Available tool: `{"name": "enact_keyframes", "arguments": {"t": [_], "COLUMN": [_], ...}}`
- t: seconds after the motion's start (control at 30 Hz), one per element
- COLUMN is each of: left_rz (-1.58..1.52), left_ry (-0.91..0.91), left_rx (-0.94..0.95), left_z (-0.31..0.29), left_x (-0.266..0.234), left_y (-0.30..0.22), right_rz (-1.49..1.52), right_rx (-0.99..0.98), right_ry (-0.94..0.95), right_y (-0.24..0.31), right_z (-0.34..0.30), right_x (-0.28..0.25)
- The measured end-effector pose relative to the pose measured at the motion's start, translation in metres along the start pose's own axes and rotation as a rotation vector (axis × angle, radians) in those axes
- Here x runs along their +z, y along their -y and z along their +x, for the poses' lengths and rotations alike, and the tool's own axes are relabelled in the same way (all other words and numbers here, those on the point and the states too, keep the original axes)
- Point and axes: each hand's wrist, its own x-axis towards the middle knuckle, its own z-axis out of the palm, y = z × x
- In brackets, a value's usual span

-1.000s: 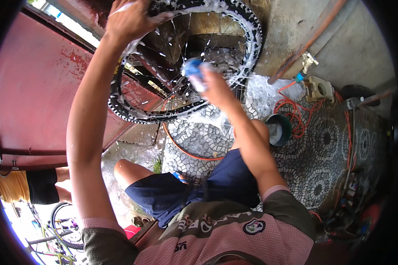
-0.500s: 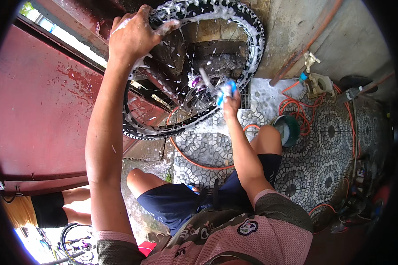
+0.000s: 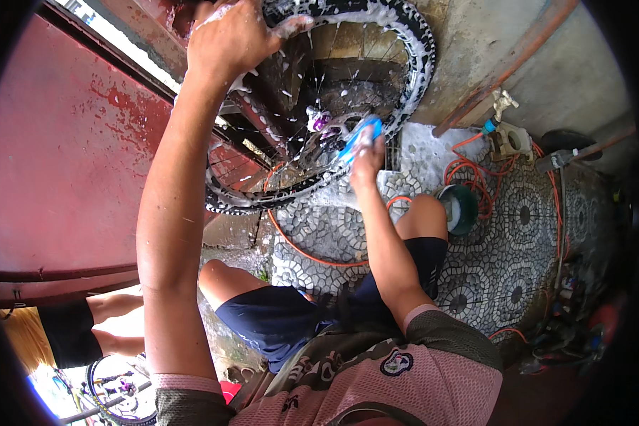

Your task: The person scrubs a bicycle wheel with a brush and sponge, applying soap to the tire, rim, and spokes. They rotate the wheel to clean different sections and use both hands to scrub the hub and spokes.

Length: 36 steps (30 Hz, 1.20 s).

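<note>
A bicycle wheel [image 3: 420, 60] with a black knobby tyre, coated in white foam, stands tilted in front of me. My left hand [image 3: 231, 41] is closed round the tyre at its upper left, foam on the fingers. Lower on the wheel, my right hand [image 3: 367, 162] grips a foamy blue scrubbing brush [image 3: 371, 129] by the rim, near the spokes and the brake disc. The brush's underside is hidden, so I cannot tell whether it touches the wheel. A purple hub [image 3: 319, 119] shows at the wheel's middle.
A dark green bucket [image 3: 461, 210] stands by my right knee. An orange hose [image 3: 468, 177] lies coiled under a wall tap [image 3: 503, 103] and runs across the patterned floor. To the left is a red metal panel [image 3: 71, 170]. Another person [image 3: 67, 332] and a bicycle [image 3: 121, 390] are at the lower left.
The wheel and my left hand appear slightly higher and further right in the picture. The blue brush in my right hand has turned to a more slanted angle.
</note>
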Motion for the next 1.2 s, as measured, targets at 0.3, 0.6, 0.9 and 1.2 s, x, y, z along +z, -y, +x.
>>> {"name": "enact_keyframes", "arguments": {"t": [0.3, 0.6, 0.9, 1.2], "left_rz": [-0.068, -0.066, -0.064, -0.048], "left_ry": [0.033, 0.109, 0.095, 0.091], "left_rx": [-0.065, -0.096, -0.102, -0.068], "left_z": [0.005, -0.001, 0.002, 0.004], "left_x": [-0.024, -0.026, -0.027, -0.026], "left_y": [-0.015, -0.021, -0.011, -0.013], "right_rz": [0.117, -0.622, -0.074, -0.773], "right_rx": [0.289, -0.315, 0.16, -0.212], "right_ry": [-0.143, 0.056, 0.231, 0.18], "right_y": [-0.068, -0.036, -0.019, -0.041], "right_z": [-0.05, 0.002, -0.097, -0.095], "right_x": [0.003, -0.034, 0.005, 0.021]}}
